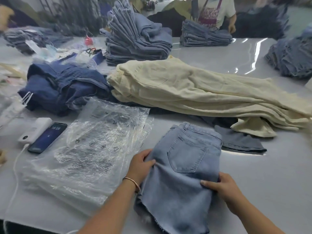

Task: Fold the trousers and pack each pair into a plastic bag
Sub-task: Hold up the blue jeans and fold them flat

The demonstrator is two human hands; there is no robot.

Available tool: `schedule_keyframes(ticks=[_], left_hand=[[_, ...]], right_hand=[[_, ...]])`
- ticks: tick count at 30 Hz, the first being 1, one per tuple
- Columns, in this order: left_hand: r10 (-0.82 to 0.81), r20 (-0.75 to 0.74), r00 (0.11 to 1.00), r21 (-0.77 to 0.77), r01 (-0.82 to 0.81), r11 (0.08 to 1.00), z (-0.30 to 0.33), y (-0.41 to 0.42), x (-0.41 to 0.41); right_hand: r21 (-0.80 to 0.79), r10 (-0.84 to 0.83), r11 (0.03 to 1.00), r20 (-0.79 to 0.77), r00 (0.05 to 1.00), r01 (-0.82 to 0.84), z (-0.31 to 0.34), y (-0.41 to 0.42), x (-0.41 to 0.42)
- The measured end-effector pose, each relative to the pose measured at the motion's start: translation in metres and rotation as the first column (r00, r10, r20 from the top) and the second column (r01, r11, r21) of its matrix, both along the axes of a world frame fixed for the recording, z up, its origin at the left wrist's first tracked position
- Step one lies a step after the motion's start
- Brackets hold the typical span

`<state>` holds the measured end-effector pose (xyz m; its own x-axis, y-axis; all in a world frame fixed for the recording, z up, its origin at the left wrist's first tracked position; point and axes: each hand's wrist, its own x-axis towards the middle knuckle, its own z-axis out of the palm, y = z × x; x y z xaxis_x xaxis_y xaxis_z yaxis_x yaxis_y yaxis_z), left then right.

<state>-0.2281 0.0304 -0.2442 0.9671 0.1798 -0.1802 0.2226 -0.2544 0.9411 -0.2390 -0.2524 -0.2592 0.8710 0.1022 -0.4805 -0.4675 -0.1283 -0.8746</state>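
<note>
Nearest the camera, a folded pair of light blue denim trousers point(182, 169) lies on the pale grey table point(253, 174), back pocket up and frayed hem toward the person. The left hand point(141, 163), with a thin bangle point(133, 183) on its wrist, grips the left edge of the fold, thumb on top and fingers tucked under the cloth. The right hand point(221, 186) pinches the right edge lower down, thumb lying across the denim.

Just left of the trousers, a stack of crinkled clear plastic bags point(87, 149) printed with dark symbols lies flat; its right edge touches the left hand. Farther left sit a dark smartphone point(48, 137) with its screen lit and a white power bank point(34, 130) beside it, a white cable point(15, 174) running toward the table's near edge.

Beyond the trousers, a long pile of cream trousers point(194, 92) stretches across the table, with a heap of dark blue denim point(64, 85) to its left. Behind these stand tall stacks of folded light blue jeans point(135, 36), and at the far side a person in a white shirt point(216, 12) rests a hand on another stack point(204, 34).
</note>
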Motion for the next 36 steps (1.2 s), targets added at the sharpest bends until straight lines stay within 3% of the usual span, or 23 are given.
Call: schedule_keyframes(ticks=[3, 7, 11, 13, 16, 19, 23, 26, 27, 29, 31, 33, 36], left_hand=[[0.003, -0.157, 0.988, -0.026, -0.007, 1.000, 0.001, 0.002, 0.015], [-0.020, -0.322, 0.947, 0.338, 0.134, 0.931, -0.012, 0.010, 0.015], [0.171, 0.014, 0.985, 0.519, -0.154, 0.841, -0.010, 0.034, 0.016], [0.234, 0.102, 0.967, 0.584, -0.248, 0.773, -0.006, 0.057, 0.015], [0.281, 0.010, 0.960, 0.549, -0.240, 0.801, -0.009, 0.080, 0.001], [0.139, 0.013, 0.990, 0.498, -0.127, 0.858, -0.020, 0.066, -0.009], [-0.108, -0.079, 0.991, 0.410, 0.131, 0.903, -0.027, 0.030, 0.012], [-0.081, -0.232, 0.969, 0.409, 0.173, 0.896, -0.022, 0.001, 0.047], [-0.050, -0.308, 0.950, 0.345, 0.161, 0.925, -0.017, -0.007, 0.059], [-0.056, -0.418, 0.907, 0.043, 0.082, 0.996, 0.001, -0.015, 0.082], [-0.144, -0.418, 0.897, -0.291, 0.018, 0.957, 0.035, -0.017, 0.099], [-0.206, -0.235, 0.950, -0.509, 0.060, 0.859, 0.075, -0.014, 0.115], [-0.160, 0.107, 0.981, -0.607, 0.192, 0.771, 0.131, -0.011, 0.123]], right_hand=[[0.045, 0.050, 0.998, -0.067, 0.997, -0.047, 0.004, 0.003, -0.010], [0.001, -0.118, 0.993, -0.153, 0.981, 0.120, 0.001, 0.000, -0.004], [-0.005, -0.223, 0.974, -0.196, 0.955, 0.227, 0.007, -0.001, 0.014], [-0.003, -0.210, 0.976, -0.246, 0.946, 0.216, 0.010, 0.000, 0.021], [0.087, -0.205, 0.966, -0.313, 0.927, 0.243, 0.008, 0.008, 0.031], [0.137, -0.158, 0.970, -0.276, 0.948, 0.202, 0.007, 0.014, 0.034], [0.165, 0.037, 0.986, -0.329, 0.944, 0.019, 0.015, 0.020, 0.024], [0.195, -0.010, 0.978, -0.325, 0.946, 0.078, 0.019, 0.024, 0.024], [0.211, -0.031, 0.972, -0.303, 0.953, 0.099, 0.025, 0.025, 0.029], [0.229, -0.080, 0.965, -0.220, 0.972, 0.131, 0.044, 0.022, 0.047], [0.244, -0.154, 0.954, -0.095, 0.983, 0.173, 0.069, 0.011, 0.071], [0.259, -0.213, 0.947, 0.060, 0.975, 0.191, 0.097, -0.001, 0.093], [0.339, -0.241, 0.933, 0.337, 0.910, 0.121, 0.138, -0.014, 0.107]])
